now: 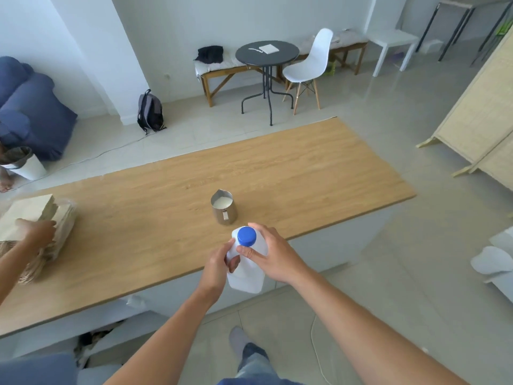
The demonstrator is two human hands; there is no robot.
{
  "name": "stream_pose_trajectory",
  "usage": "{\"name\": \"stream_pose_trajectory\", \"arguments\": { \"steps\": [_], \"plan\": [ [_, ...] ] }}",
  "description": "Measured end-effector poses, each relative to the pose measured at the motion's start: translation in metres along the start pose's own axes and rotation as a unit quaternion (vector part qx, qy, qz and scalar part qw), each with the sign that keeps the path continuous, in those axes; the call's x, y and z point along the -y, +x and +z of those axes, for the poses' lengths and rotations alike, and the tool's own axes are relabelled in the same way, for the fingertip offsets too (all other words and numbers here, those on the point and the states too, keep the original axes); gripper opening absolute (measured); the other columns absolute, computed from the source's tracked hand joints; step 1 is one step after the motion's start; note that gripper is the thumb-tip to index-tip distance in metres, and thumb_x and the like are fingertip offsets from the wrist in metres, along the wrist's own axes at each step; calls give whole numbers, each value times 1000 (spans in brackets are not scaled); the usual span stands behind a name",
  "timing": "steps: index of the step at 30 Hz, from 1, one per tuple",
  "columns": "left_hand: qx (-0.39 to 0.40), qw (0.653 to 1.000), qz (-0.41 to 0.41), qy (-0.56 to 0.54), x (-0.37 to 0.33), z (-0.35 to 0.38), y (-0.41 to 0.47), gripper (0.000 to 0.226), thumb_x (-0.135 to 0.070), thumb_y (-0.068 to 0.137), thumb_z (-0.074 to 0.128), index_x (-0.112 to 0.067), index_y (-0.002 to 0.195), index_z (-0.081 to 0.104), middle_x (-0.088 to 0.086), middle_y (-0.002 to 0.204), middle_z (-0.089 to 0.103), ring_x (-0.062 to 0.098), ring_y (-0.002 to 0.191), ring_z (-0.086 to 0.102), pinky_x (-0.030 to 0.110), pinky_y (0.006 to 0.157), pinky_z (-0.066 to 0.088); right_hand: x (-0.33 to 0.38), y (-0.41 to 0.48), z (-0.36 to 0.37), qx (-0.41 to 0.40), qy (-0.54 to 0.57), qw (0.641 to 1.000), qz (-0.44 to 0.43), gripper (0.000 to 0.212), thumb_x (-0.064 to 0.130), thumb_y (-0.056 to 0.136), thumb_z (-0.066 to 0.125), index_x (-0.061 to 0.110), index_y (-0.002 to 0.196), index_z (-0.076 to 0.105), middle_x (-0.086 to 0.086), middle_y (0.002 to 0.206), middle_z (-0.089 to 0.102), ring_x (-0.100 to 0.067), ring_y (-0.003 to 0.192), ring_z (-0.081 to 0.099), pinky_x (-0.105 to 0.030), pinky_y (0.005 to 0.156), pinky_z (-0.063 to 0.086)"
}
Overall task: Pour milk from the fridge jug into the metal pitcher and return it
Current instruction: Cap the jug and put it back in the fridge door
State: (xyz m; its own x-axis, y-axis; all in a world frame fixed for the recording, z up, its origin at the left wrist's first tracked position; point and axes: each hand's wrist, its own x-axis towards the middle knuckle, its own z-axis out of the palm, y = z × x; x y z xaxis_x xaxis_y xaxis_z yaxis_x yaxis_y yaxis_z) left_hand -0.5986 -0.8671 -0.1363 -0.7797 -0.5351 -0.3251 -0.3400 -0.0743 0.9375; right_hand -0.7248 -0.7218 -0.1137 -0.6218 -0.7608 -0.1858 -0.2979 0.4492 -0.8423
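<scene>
A white plastic milk jug (247,270) stands upright at the near edge of the wooden counter (305,168), with its blue cap (246,236) on the neck. My left hand (219,266) wraps the jug's handle side. My right hand (273,252) rests on the jug's shoulder, thumb and fingers right beside the cap. Just beyond the jug sits the metal pitcher (224,208), upright and holding milk, its handle facing me. Neither hand touches the pitcher.
Another person's hand (39,232) rests on a stack of paper bags (36,215) at the counter's left end. Beyond the counter stand a round black table (267,52), a white chair (311,65), a backpack (150,111) and a blue sofa (30,107).
</scene>
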Motion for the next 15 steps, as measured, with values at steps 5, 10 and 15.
{"name": "stream_pose_trajectory", "arguments": {
  "steps": [5,10,15],
  "plan": [
    [56,998,19,27,-12,43,-15,54,-42,114,37,-5,74,37,13,71,34,44,79,24,50,77,22,-22,-47,-26,-62,10,998,17,89,88,89,62,46,164,38,11,163,46,-11,150,46,-36,119,42],
    [119,991,40,54,-26,92,-25,53,-39,114,35,-3,75,35,12,71,33,39,79,22,50,77,21,-41,-91,-56,-126,19,990,54,89,86,91,63,43,165,39,9,164,45,-12,150,46,-36,118,42],
    [193,976,60,78,-38,139,-24,56,-45,112,38,-2,78,31,19,76,27,33,77,21,47,75,19,-60,-129,-83,-189,32,976,101,90,88,89,62,45,165,38,7,156,49,-17,145,52,-37,113,46]
  ]
}}
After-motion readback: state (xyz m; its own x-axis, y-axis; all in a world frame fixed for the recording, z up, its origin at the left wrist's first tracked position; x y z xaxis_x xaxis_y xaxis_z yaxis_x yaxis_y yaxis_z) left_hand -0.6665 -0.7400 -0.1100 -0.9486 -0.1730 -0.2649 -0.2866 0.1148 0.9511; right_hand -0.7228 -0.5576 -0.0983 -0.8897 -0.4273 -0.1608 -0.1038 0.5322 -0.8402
